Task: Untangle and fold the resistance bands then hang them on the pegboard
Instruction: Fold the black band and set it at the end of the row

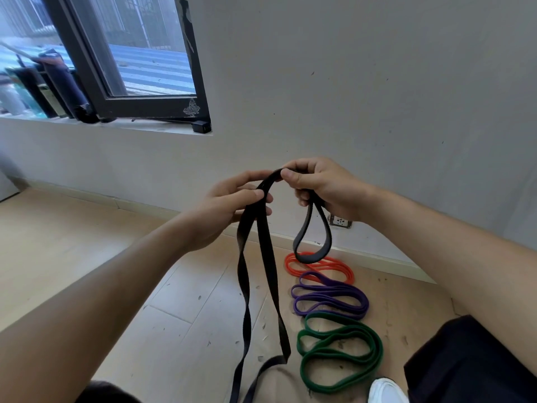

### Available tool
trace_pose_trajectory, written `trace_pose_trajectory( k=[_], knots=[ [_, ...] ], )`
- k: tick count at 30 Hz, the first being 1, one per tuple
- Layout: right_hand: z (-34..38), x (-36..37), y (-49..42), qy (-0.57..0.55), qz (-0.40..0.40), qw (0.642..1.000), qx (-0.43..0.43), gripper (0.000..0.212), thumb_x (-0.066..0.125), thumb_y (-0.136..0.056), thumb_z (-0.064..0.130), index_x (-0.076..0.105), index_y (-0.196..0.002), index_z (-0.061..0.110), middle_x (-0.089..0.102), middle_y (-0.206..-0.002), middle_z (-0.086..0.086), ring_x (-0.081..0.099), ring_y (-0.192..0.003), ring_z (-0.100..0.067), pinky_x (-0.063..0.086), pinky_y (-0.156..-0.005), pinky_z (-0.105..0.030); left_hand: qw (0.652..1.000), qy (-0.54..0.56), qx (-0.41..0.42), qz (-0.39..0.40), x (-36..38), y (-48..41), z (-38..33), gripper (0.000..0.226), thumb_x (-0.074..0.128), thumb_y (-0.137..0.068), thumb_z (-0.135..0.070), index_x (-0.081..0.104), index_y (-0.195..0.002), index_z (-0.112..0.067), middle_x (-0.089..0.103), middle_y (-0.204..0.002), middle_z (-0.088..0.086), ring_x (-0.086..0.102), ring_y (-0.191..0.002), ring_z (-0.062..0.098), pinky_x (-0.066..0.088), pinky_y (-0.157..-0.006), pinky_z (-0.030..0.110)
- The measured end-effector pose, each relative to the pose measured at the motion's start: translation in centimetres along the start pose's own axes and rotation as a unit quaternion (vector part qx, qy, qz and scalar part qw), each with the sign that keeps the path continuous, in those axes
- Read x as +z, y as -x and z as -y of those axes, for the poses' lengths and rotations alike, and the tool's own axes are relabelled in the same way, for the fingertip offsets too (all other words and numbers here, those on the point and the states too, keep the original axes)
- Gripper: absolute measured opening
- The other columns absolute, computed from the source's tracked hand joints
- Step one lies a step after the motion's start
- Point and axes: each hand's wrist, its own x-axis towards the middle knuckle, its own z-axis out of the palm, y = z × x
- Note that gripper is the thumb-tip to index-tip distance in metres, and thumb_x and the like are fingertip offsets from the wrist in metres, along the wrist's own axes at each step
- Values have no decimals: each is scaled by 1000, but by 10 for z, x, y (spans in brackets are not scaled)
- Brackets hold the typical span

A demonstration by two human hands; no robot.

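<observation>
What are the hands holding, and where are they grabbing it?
Both hands hold the black band. The left hand and the right hand pinch its top bend, side by side, with loops hanging down below each.

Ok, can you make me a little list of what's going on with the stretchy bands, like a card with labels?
held band: black band, pinched at the top by both hands
left hand: fingers grip two long strands that hang to the floor
right hand: holds a short loop that dangles
bands on floor: orange band, purple band, green band, each coiled, in a row
pegboard: not in view
</observation>
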Motion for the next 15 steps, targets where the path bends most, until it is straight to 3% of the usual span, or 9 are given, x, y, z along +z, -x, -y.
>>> trace_pose_trajectory(
  k=[2,8,12,15],
  knots=[
    [1,-1,1,-10,6,1000,-2,22,60,-99,17,68,-112,1,47,-70,1,42,-59,-13,39,-62,-30,1000,27,-5,4,1,1,0,44,61,-94,-27,59,-137,-18,65,-96,2,69,-96,24,56,-92,37],
    [2,-5,5,-1,26,1000,-1,30,60,-98,17,65,-120,-3,54,-75,0,52,-67,-14,48,-69,-26,996,80,5,-30,0,0,-2,42,62,-88,-26,64,-126,-9,64,-86,0,64,-81,17,54,-76,25],
    [7,-10,10,194,57,979,0,21,69,-94,21,71,-111,10,70,-90,-4,67,-85,-14,52,-82,-28,999,28,11,-36,0,2,-2,34,66,-90,-17,67,-122,-3,66,-82,-1,61,-74,12,51,-73,22],
    [9,-6,13,308,87,947,17,20,76,-88,28,73,-104,15,73,-98,-9,68,-92,-23,54,-88,-44,1000,-14,14,-16,4,3,-1,21,65,-93,-6,69,-114,-3,70,-79,-3,62,-70,7,52,-69,19]
  ],
)
